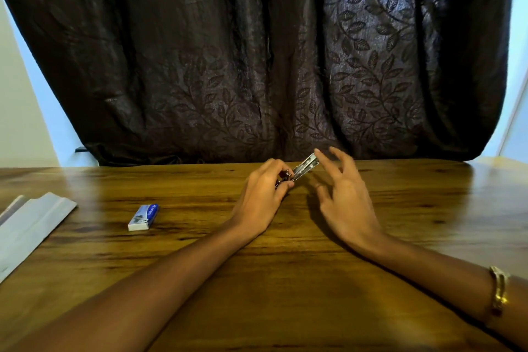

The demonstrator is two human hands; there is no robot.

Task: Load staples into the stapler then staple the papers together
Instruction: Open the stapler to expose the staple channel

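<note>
We see the small metal stapler (pixel 303 170) held above the far middle of the wooden counter (pixel 285 280), tilted so its silver end rises toward the far right. Our left hand (pixel 264 197) has its grip closed on the stapler's nearer, lower end, fingers curled round it. Our right hand (pixel 344 194) has a loose, open grip: fingers spread and holding nothing, with one fingertip (pixel 317 152) at the stapler's raised tip; whether it touches the metal we cannot tell. A gold bangle (pixel 498 293) circles the right wrist at the near right. To the left of the hands, well apart from them, a small blue and white staple box (pixel 143 217) lies flat on the counter. Farther left, at the counter's left edge, lie the pale papers (pixel 28 227). Behind the counter hangs a dark curtain (pixel 257 51) with a leaf pattern.
</note>
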